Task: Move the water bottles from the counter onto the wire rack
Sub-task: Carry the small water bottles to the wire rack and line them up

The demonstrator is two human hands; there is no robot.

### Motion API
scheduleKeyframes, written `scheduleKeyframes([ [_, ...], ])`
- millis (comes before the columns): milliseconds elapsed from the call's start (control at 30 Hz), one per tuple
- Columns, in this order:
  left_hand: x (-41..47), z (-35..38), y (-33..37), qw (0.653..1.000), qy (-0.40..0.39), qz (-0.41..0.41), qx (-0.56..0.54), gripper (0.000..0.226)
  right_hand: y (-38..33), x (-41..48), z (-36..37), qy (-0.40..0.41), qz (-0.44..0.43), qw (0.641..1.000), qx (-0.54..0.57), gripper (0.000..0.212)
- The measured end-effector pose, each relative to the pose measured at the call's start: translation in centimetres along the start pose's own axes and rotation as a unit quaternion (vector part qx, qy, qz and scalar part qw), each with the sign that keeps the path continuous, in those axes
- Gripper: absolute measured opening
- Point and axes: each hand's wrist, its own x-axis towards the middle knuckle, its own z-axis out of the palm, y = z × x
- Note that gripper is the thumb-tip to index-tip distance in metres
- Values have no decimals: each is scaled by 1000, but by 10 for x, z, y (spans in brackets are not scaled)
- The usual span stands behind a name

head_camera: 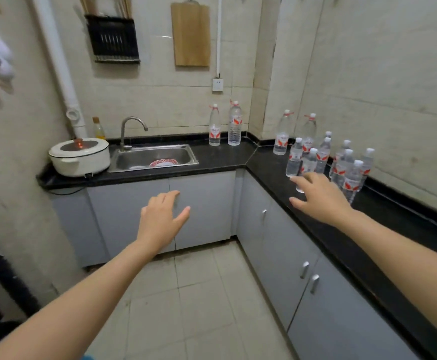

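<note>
Clear plastic water bottles (294, 159) with red labels are standing clustered on the black stone bench (225, 157). The right hand (321, 198) is hovering beside them, grip spread and empty, likely risking toppling tightly packed neighbours.

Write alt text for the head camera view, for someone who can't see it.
An open right hand reaches toward a cluster of water bottles on a black corner counter, while the open left hand hovers before grey cabinets. A sink and a white pot sit at the left.
</note>
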Motion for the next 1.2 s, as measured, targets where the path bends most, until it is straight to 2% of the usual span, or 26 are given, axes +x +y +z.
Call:
scheduleKeyframes([
  [133, 56, 18, 1, 1000, -4, 29, 10, 49, 10, 65, 3, 25, 15, 999, 34, 56],
  [300, 153, 50, -6, 1000, -8, 18, 17, 49, 12, 161, 41, 49, -11, 996, 67, 61],
  [633, 313, 136, -22, 997, -78, -27, 1, 49, 8, 326, 132, -8, 23, 988, 150, 63],
  [867, 419, 187, -56, 996, -75, -17, -47, 45, 11, 417, 178, -16, 65, 986, 155, 60],
  [1000, 496, 236, -64, 992, -91, -17, -85, 46, 26, 459, 198, -6, 111, 986, 126, 60],
  [1200, 600, 295, -35, 967, -177, 81, -165, 47, 59, 482, 216, 8, 265, 958, 110, 58],
])
